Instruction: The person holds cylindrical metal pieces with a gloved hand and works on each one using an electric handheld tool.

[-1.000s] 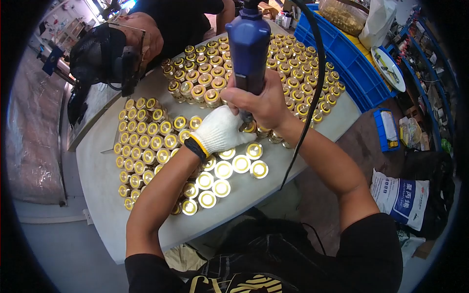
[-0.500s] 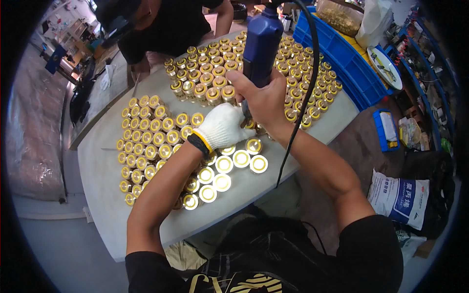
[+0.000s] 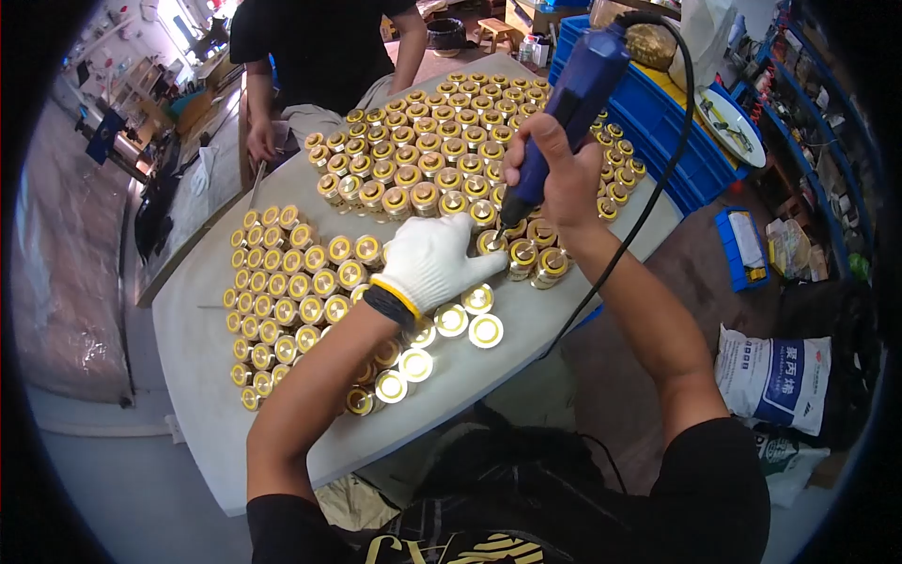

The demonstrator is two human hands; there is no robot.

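Note:
My right hand (image 3: 569, 183) is wrapped around a dark blue corded electric screwdriver (image 3: 590, 73), held tilted with its tip down. That tip meets the top of a short metal cylinder (image 3: 490, 242) with a yellow ring. In a white knit glove, my left hand (image 3: 427, 261) steadies this cylinder between thumb and fingers; its far side is partly hidden. Many similar cylinders (image 3: 425, 199) stand packed behind my hands, several with a brass-coloured piece on top. More cylinders (image 3: 299, 285) are at the left, and shinier ones (image 3: 416, 365) sit near the table's front edge.
Across the grey table (image 3: 216, 451) another person (image 3: 319, 56) is seated, a hand at its left edge. Blue crates (image 3: 648, 141) stand at the right, with a white plate (image 3: 728, 127) on top. The black cord (image 3: 648, 211) hangs past my right forearm. A printed sack (image 3: 775, 376) lies lower right.
The screwdriver has shifted right and tilted, and its tip now shows on a cylinder. My left hand has moved slightly right and down. The other person sits farther back, head out of view.

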